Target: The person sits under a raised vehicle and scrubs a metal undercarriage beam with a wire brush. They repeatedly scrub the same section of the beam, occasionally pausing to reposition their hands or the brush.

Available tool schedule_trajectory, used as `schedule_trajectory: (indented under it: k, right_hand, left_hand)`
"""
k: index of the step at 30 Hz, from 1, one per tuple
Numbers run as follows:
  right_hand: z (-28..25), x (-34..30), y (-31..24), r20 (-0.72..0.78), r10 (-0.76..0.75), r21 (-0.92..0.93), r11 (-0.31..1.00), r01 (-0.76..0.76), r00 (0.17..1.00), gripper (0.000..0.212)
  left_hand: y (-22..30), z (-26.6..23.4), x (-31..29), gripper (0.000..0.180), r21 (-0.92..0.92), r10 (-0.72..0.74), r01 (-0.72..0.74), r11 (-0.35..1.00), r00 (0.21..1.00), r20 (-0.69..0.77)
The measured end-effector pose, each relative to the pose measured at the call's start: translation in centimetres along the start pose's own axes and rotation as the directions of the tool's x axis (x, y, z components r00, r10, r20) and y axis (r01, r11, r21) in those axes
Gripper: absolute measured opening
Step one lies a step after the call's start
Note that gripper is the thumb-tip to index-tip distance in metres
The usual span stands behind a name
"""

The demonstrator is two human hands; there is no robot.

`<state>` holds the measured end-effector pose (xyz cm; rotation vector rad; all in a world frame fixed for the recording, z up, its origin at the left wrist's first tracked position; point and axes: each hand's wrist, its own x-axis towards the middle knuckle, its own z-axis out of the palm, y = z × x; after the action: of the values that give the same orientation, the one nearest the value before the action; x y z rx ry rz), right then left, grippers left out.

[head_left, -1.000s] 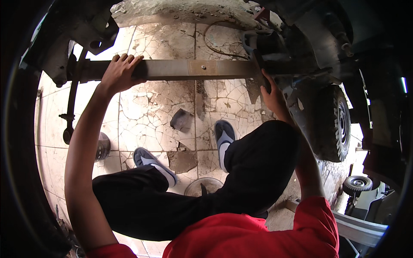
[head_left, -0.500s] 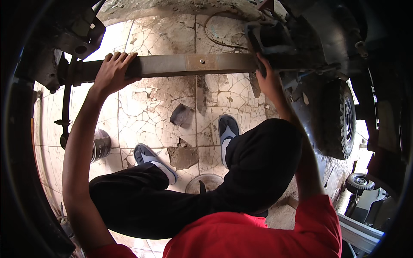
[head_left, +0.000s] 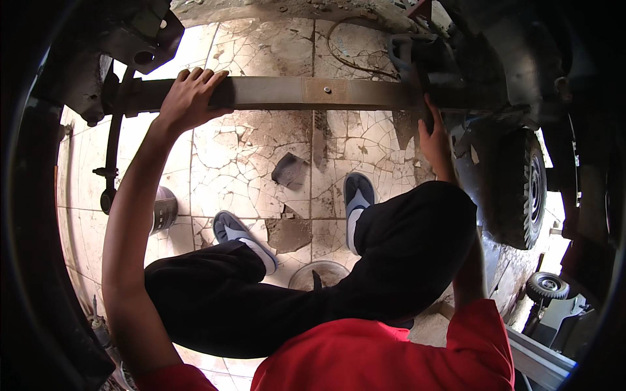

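Observation:
A long metal beam with a rusty patch and a bolt head at its middle spans the view from left to right. My left hand is wrapped over the beam's left part, fingers across the top and thumb along the near side. My right hand is at the beam's right part, closed round a dark, narrow, flat tool. The tool stands across the beam, its far part lost in shadow, so its kind cannot be made out.
Dark vehicle parts stand at left, with a bracket, and at right, with a tyre. On the cracked tile floor are a grey square piece, a tin can and a round dish. A thin hose curls beyond the beam.
The whole scene has shifted slightly right in view. My right hand has drawn a little nearer to me along with the dark tool. My left hand keeps its grip on the beam.

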<state>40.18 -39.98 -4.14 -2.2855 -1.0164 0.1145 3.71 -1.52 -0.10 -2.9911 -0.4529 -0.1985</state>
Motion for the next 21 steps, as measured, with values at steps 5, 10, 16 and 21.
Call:
schedule_trajectory:
  k: [5,10,16,21]
  right_hand:
    - [-0.5,-0.3,-1.6,0.123,-0.029,0.033,0.999,0.026,0.992,0.065]
    - [-0.7,-5.7,-0.1,0.058,-0.010,0.053,0.999,0.007,0.998,0.061]
    - [-0.1,-0.7,0.3,0.035,-0.076,0.089,0.993,0.073,0.996,0.049]
    - [-1.0,0.2,0.1,0.124,-0.043,0.067,0.997,0.035,0.991,0.051]
  left_hand:
    - [-0.7,0.4,-1.0,0.082,0.062,-0.041,0.039,0.997,0.999,0.034]
    - [-0.4,0.2,-0.3,0.082,0.023,-0.022,0.022,1.000,0.999,0.031]
    - [-0.6,0.2,-0.4,0.081,0.063,-0.029,0.026,0.998,0.999,0.046]
    - [-0.8,0.1,-1.1,0.078,0.049,-0.022,0.022,0.999,1.000,0.003]
